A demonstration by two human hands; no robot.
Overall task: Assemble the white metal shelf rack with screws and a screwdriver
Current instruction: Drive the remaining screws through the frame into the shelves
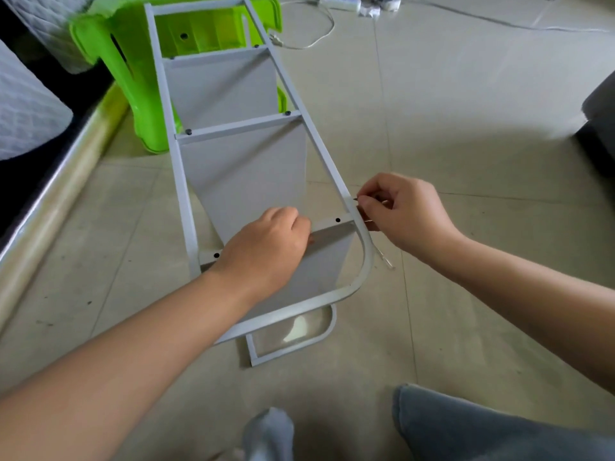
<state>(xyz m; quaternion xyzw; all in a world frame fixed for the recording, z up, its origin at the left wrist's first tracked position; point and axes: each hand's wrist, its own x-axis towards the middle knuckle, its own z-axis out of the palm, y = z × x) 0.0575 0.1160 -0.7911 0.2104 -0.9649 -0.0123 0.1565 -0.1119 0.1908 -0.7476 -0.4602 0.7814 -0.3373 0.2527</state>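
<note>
The white metal shelf rack (233, 161) lies on its side on the tiled floor, its far end leaning on a green stool. Three shelf panels sit between two side frames, and black screw heads show at the upper joints. My left hand (266, 247) grips the front edge of the nearest shelf panel (329, 257), fingers curled over it. My right hand (406, 211) pinches a small dark screw (356, 198) against the outer face of the right side rail (332, 174). A thin metal tool, partly hidden under that hand, pokes out below it (386, 259).
A green plastic stool (113, 51) stands at the back left. A mattress edge and a metal floor strip (50, 201) run along the left. A white power strip and cable (339, 3) lie at the back, a dark object at the right edge (599, 128). My knee and socked foot are in front.
</note>
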